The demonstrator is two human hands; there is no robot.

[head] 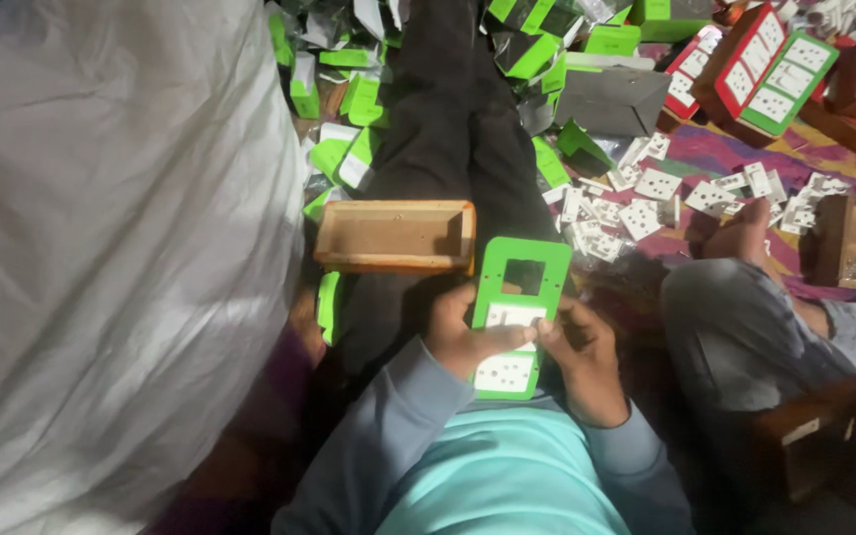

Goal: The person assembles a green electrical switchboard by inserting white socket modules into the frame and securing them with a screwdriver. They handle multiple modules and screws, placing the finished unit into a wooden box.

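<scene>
I hold a green plastic switch plate (pixel 520 287) over my lap with both hands. It has one empty rectangular cutout at its far end and two white socket modules (pixel 504 374) seated nearer me. My left hand (pixel 460 335) grips its left edge, thumb lying across the middle module. My right hand (pixel 584 349) holds the right edge, fingertips pressing on that same white module (pixel 514 316).
An open wooden box (pixel 395 236) rests on my dark trouser leg (pixel 453 129). Loose white sockets (pixel 646 203) and green plates (pixel 537 50) litter the floor ahead. Another person's foot (pixel 745 233) and grey-clad leg (pixel 735 332) lie right. A white sack (pixel 101 248) fills the left.
</scene>
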